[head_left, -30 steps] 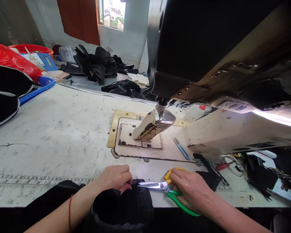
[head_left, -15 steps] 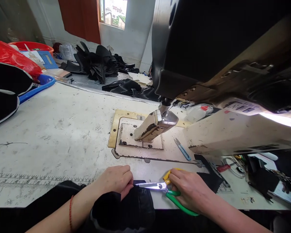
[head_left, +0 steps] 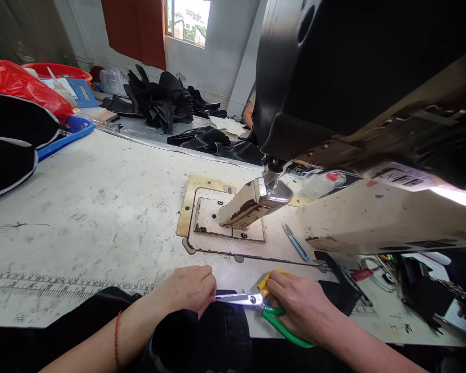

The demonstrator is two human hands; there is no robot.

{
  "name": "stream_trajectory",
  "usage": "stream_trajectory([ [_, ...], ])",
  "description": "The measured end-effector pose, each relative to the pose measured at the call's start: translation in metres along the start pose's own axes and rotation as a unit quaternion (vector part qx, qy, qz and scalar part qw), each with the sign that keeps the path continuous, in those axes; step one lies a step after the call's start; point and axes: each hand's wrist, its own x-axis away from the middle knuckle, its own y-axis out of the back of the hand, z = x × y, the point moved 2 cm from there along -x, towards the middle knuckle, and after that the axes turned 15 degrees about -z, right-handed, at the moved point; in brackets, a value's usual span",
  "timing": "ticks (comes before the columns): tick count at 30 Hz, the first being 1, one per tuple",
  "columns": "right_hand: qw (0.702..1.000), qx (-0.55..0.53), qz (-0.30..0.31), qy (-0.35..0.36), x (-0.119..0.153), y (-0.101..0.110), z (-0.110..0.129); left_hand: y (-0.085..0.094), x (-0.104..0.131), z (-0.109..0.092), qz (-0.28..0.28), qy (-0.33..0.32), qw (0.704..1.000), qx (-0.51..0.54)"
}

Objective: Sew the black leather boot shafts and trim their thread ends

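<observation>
At the table's front edge my left hand (head_left: pixel 192 290) is closed, its fingers pinching the edge of a black piece of material (head_left: pixel 225 331) that hangs over the edge. My right hand (head_left: pixel 299 305) grips scissors (head_left: pixel 252 299) with one yellow and one green handle. The blades point left across the top of the black piece, and their tips reach my left fingertips. How far the blades are apart is hard to tell. Just beyond my hands stands the sewing machine's post (head_left: pixel 252 202), under the machine head (head_left: pixel 334 93).
Blue thread snips (head_left: pixel 295 242) lie right of the post. A printed ruler scale (head_left: pixel 62 285) runs along the front left. Black pieces (head_left: pixel 159 101) are piled behind the table. At left are a blue tray (head_left: pixel 72 137) and white-edged black pieces (head_left: pixel 8 166). Part of a person shows behind the machine.
The camera view has shifted slightly, moving the table and machine to the right in the picture. The scissors sit a little closer to my left hand. Part of another person now shows behind the machine.
</observation>
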Motion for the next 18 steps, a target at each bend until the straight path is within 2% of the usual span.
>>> stream_trajectory([
  [4, 1.000, -0.010, -0.002, 0.000, -0.005, 0.002, 0.004, 0.001, 0.000, 0.000, -0.008, 0.012, 1.000, 0.019],
  [10, 0.997, -0.051, 0.039, -0.036, -0.018, -0.001, 0.013, -0.002, -0.002, 0.007, -0.036, 0.026, 0.997, 0.059],
  [18, 0.994, -0.074, 0.060, -0.053, -0.037, 0.000, 0.032, -0.006, -0.001, 0.025, -0.084, 0.050, 0.967, 0.236],
])
